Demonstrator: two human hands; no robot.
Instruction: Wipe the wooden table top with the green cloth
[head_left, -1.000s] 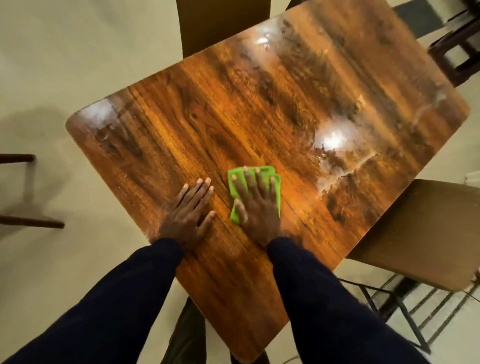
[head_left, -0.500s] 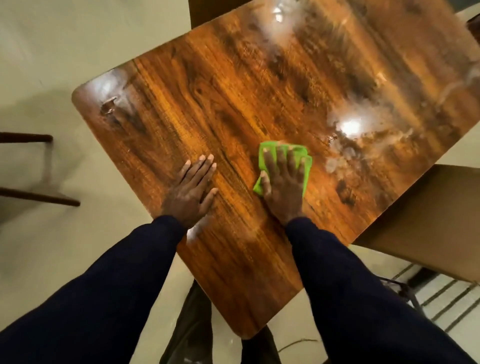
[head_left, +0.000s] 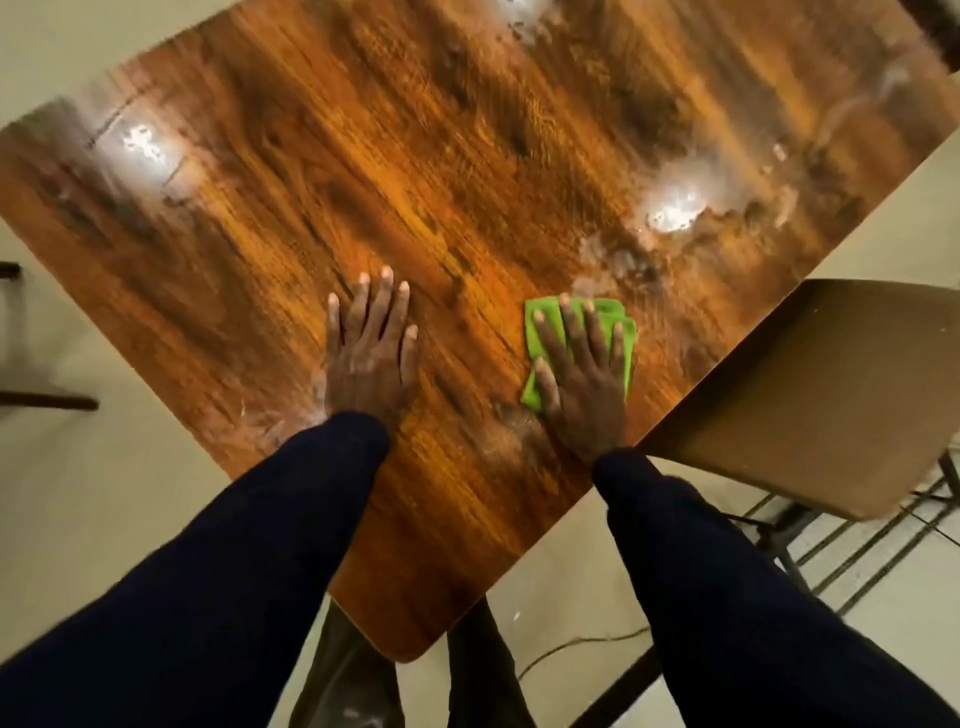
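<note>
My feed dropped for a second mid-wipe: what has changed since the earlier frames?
The right hand slid the green cloth across the table toward the edge beside the chair. No change of grip: its fingers lie flat on the cloth. The left hand stayed flat on the wood.

The left hand is laid flat, palm down, on the wooden table top. Its fingers are held straight and slightly spread, with the thumb kept just to their right. The right hand is also pressed palm down, its fingers straight and the thumb set at their left. The green cloth is pinned beneath these fingers and is seen just past the fingertips. Both forearms are covered by dark sleeves and are stretched forward, well apart.
</note>
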